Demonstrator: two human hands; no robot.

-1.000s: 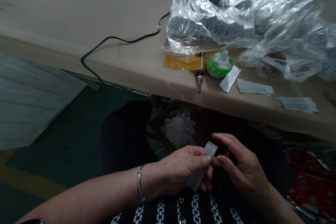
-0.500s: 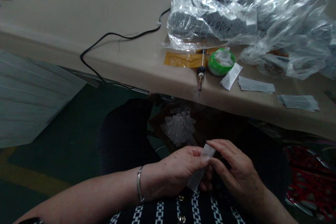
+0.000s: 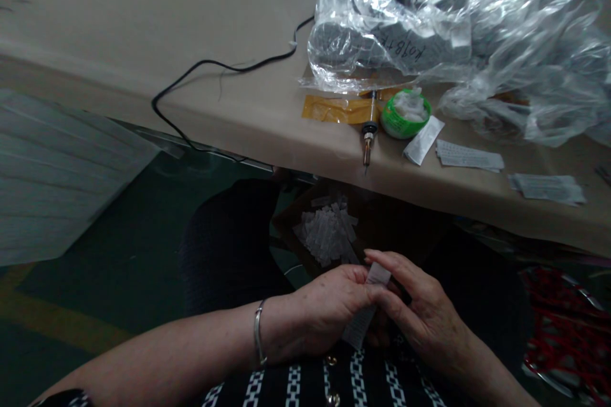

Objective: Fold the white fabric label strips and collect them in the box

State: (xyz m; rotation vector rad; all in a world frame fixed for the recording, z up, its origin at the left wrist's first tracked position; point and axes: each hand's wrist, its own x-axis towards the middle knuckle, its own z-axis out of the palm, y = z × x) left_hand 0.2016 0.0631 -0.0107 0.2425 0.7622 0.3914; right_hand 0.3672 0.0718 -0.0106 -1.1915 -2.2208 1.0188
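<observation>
In front of my shirt, low in the head view, my left hand [image 3: 337,308] is closed round a narrow white label strip [image 3: 359,325] with small print. Whether it is one strip or a thin stack I cannot tell. My right hand [image 3: 417,308] lies against the strip's upper end, its thumb tip close to my left thumb and its forefinger stretched past the top edge. Those two fingers are apart. Below the table edge, a pile of similar white strips [image 3: 327,232] lies in a brown box [image 3: 290,216].
On the table [image 3: 229,114] are a soldering-iron-like tool [image 3: 368,137], a green tub [image 3: 405,116] with white stuff, amber tape [image 3: 334,108], a folded white strip [image 3: 423,140], printed strips [image 3: 470,156] and plastic bags [image 3: 353,32]. A black cable [image 3: 205,62] hangs over the edge.
My right forefinger has moved left across the top of the strip, and the right thumb has come closer to my left thumb. The whole view has shifted slightly.
</observation>
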